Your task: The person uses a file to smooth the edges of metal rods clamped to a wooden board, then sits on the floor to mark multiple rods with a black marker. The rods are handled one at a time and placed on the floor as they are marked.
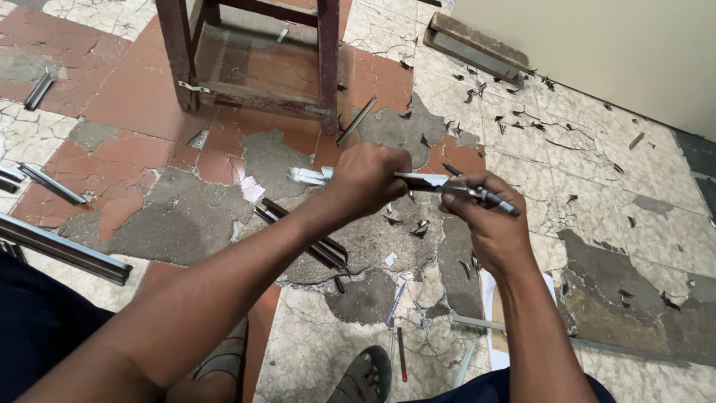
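Metal strip (309,176) between both hands (367,179)

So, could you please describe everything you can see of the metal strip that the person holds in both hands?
The metal strip is thin, narrow and silvery grey. It lies roughly level above the broken floor. The left hand closes around its middle; its shiny left end sticks out beyond that fist. The right hand grips the other end together with a dark pen-like tool. How the strip ends under the fingers cannot be seen.
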`<state>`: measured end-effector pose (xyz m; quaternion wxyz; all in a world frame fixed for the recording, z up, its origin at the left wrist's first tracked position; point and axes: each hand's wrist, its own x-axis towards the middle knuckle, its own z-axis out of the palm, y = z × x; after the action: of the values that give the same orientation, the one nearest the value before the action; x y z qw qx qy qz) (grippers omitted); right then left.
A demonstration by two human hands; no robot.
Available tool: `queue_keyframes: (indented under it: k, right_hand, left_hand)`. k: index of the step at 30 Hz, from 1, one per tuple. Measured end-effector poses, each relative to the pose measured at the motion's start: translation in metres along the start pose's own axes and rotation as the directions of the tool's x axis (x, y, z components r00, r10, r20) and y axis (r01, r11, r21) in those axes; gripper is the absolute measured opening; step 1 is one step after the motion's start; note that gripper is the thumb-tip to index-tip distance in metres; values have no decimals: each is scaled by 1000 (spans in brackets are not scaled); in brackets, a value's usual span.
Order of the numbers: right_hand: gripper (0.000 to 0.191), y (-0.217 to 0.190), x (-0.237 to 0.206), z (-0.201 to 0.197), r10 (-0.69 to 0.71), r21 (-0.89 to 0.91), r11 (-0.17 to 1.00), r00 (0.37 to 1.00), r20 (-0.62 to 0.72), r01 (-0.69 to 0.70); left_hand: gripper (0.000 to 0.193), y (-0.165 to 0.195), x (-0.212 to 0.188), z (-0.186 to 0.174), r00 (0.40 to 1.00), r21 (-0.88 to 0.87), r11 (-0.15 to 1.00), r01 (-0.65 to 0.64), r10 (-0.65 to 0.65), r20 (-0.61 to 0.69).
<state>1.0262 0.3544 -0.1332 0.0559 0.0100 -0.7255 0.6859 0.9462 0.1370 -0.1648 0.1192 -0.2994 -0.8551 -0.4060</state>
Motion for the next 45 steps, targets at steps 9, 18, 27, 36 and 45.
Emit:
queue_keyframes:
  k: [9,18,27,36,45]
  right_hand:
    - [11,-14,0,22,14,438,898,995,-99,31]
    - [12,-29,-9,44,-9,335,942,1000,-18,15]
    - [9,-25,-11,40,6,402,915,1000,-29,6]
    - [14,-22,-14,38,-39,367,930,999,29,26]
    - [10,-24,-17,37,-100,393,917,993,60,69]
  left_hand:
    - [12,39,10,-1,938,-396,852,342,-281,205]
    - [10,59,20,-6,929,-712,650,264,-369,8]
    - [8,57,22,3,936,-759,580,294,-334,108]
    - [18,54,20,6,976,-652,731,201,-205,71]
    - [12,59,13,11,972,-723,675,150,-236,-19]
